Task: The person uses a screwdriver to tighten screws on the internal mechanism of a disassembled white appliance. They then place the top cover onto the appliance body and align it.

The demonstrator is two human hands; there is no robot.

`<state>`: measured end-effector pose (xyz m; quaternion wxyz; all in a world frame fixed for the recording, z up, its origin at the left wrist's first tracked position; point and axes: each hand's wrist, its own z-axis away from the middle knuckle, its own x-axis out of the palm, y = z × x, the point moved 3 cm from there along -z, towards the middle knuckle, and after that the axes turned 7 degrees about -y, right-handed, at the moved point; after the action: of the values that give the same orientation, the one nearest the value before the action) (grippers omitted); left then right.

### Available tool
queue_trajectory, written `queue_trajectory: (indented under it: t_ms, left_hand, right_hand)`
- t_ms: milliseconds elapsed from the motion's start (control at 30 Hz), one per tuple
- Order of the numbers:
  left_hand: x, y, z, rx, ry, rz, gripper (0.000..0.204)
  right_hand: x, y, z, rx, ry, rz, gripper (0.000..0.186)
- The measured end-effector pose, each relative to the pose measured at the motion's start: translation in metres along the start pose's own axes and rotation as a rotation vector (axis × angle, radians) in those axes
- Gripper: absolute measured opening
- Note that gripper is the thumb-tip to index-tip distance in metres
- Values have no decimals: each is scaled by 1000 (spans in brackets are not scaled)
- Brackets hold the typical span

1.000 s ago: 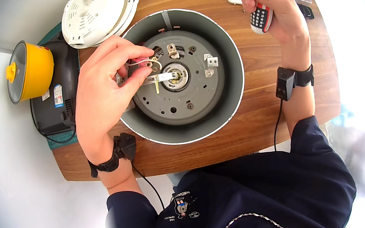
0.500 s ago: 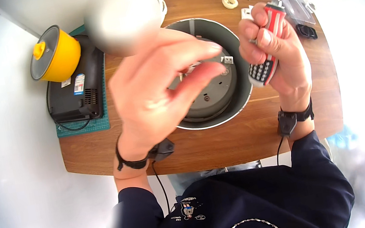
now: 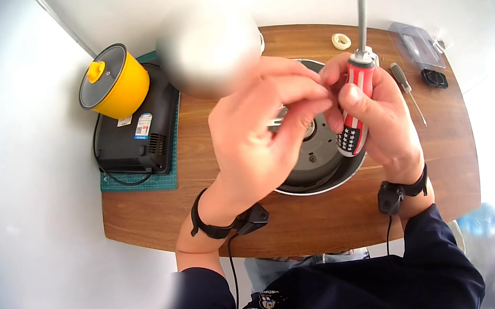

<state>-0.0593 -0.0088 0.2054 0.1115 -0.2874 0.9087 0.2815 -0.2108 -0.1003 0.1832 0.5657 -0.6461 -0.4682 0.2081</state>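
My right hand [image 3: 379,111] is wrapped round a screwdriver [image 3: 362,84] with a red-and-white striped, starred handle. Its metal shaft points up and away from me. My left hand [image 3: 263,132] has thumb and forefinger pinched together, tips against or just beside the right fingers. Whatever lies between them, if anything, is too small to make out. Both hands hover over a round, grey, pot-like metal housing [image 3: 315,179] on the table, which they partly hide. Its bottom shows holes and a central fitting.
On the wooden table [image 3: 206,221], a black appliance [image 3: 127,146] rests on a green mat [image 3: 163,181], with a yellow lidded pot [image 3: 126,83] on top. To the right lie a tape roll [image 3: 341,41], a thin screwdriver [image 3: 406,87], a clear plastic box [image 3: 419,48] and a black item [image 3: 434,78].
My left hand has come right, up to the right hand, and its thumb and forefinger have closed together. The screwdriver stands slightly more upright. The whole view has shifted.
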Motion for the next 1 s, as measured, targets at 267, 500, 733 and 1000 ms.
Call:
queue_trajectory:
  t_ms: [267, 500, 733, 1000]
  left_hand:
    - [-27, -21, 9, -286, 171, 663, 13]
    - [-23, -20, 11, -272, 171, 628, 21]
    - [-22, -19, 9, -238, 141, 553, 22]
    - [-32, -13, 3, -99, -58, 12, 27]
  right_hand:
    - [-6, -36, 12, -261, 119, 1039, 43]
    - [5, -42, 16, -308, 149, 1168, 36]
    - [3, -42, 16, -321, 164, 1236, 36]
    - [2, -40, 15, -407, 225, 1423, 35]
